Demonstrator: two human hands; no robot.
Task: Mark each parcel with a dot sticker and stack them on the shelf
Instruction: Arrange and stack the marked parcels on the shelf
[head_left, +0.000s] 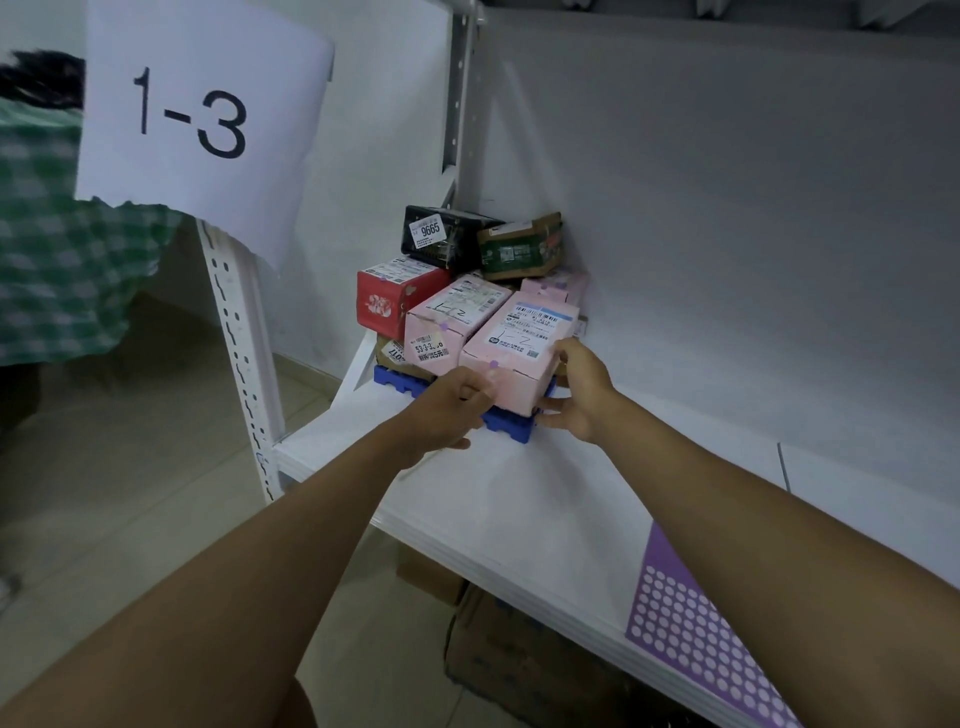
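A pink parcel with a white label and a purple dot lies on a blue plastic pallet piece at the shelf's left end. My left hand grips its near left corner. My right hand holds its right side, thumb under the near edge. Beside it lies a second pink parcel with a dot. Behind are a red box, a black box, a green-brown box and another pink parcel.
A purple dot sticker sheet lies on the white shelf board at the lower right. A paper sign reading 1-3 hangs from the shelf upright. A person in a green checked shirt stands left. Cardboard boxes sit below the shelf.
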